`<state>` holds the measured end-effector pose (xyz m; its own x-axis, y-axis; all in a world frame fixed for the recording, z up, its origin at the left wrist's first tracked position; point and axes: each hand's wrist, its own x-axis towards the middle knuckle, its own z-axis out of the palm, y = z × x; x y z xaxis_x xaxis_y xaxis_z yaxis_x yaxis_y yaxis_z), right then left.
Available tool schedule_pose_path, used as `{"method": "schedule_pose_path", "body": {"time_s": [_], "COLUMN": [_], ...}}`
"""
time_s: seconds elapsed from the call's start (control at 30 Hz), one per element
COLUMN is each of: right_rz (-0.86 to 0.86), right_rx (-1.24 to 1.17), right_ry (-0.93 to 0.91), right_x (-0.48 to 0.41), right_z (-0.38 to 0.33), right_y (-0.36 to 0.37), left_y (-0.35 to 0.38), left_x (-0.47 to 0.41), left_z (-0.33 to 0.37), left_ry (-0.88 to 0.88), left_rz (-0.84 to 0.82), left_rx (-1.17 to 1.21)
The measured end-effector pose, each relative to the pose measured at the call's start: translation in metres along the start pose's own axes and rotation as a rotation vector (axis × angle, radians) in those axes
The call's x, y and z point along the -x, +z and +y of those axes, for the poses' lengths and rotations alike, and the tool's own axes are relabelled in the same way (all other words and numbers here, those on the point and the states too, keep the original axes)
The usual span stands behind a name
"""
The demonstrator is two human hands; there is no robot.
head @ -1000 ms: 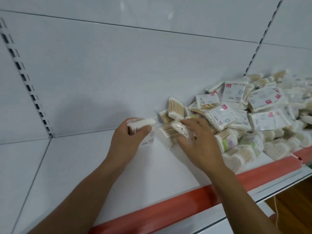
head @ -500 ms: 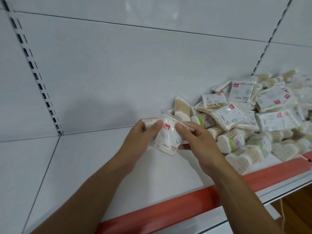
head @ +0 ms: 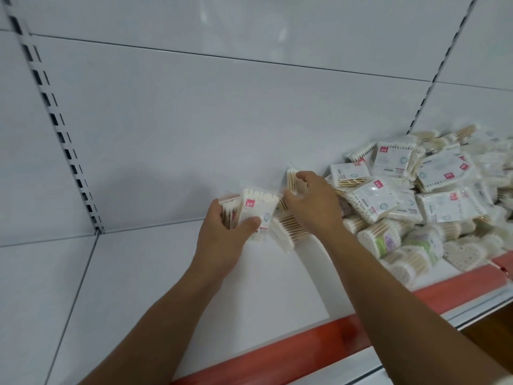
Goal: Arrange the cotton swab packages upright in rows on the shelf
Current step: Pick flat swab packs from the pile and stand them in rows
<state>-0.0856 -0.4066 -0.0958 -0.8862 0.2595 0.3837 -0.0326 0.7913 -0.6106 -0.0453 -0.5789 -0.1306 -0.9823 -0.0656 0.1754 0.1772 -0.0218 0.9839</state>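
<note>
My left hand (head: 226,232) grips a small stack of clear cotton swab packages (head: 256,211) with pink labels, held upright above the white shelf (head: 155,287). To its right, my right hand (head: 313,202) reaches into the heap and its fingers curl round another package (head: 292,179) standing on edge against the back wall. A further package (head: 287,227) lies on the shelf just below both hands. A big loose pile of swab packages (head: 416,201) covers the right part of the shelf.
The shelf's front edge carries a red price strip (head: 319,343). A white back panel (head: 194,120) has slotted uprights at left (head: 55,120) and right. Heart-shaped and round swab packs (head: 460,252) lie at the front of the pile.
The package held between both hands has gone into my left hand's stack. My right hand let go and moved up and right to a package at the pile's edge.
</note>
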Motion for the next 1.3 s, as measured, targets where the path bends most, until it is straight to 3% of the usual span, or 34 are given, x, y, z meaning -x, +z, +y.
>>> {"method": "schedule_pose_path", "body": {"time_s": [0.13,0.3,0.4,0.5,0.57,0.63,0.93,1.3], "right_rz": [-0.067,-0.040,0.047,0.171,0.147,0.103,0.104,-0.107], "right_rx": [0.268,0.294,0.095,-0.382,-0.703,-0.835,-0.929,-1.155], "right_ry": [-0.009,-0.017,0.013,0.107,0.205,0.243,0.289,0.330], "right_x": [-0.015,-0.015,-0.001,0.032,0.059,0.085,0.172,0.316], "right_z": [0.001,-0.001,-0.004,-0.010,-0.012,-0.013,-0.036,-0.116], "right_y": [0.009,0.003,-0.009,-0.016,-0.014,-0.014,-0.039,0.000], "left_y": [-0.002,-0.002,-0.001,-0.002,-0.003,-0.004,-0.036,-0.195], "left_x": [-0.001,-0.005,-0.007,-0.008,-0.006,-0.002,0.035,0.184], "left_z": [0.002,0.001,0.001,0.003,0.005,0.010,0.052,0.056], "left_ry": [0.020,0.014,-0.005,-0.017,-0.027,-0.022,-0.003,-0.088], "left_rz": [0.002,0.014,0.028,0.049,0.049,0.042,-0.036,0.064], "left_rx": [0.015,0.055,0.065,0.068,0.068,0.082,0.179,-0.049]}}
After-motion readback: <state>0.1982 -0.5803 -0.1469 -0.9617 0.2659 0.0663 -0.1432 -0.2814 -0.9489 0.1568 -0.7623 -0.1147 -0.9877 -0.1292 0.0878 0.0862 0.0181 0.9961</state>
